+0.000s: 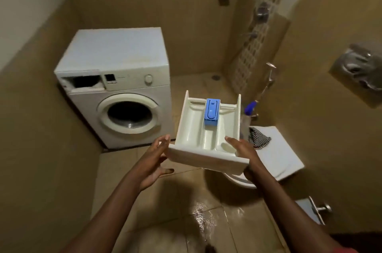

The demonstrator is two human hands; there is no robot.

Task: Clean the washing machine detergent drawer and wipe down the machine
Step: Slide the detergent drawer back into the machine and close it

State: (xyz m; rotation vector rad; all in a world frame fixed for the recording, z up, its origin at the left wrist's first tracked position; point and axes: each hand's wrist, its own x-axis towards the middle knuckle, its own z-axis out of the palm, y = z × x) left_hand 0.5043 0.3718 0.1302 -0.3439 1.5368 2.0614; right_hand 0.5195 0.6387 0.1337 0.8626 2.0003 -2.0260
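Gripped by the right hand (242, 150), the cream detergent drawer (193, 128) carries a blue insert (211, 111) at twelve o'clock; left hand (154, 159) loosely spread at eight o'clock. Lettering on the washing machine (124, 56), ten o'clock, is unreadable.

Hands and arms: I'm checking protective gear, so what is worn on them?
Nothing: the left hand and right hand are bare, with no gloves, rings or watch visible, and both forearms are unsleeved. A reddish fabric sliver at the bottom edge may be a sleeve.
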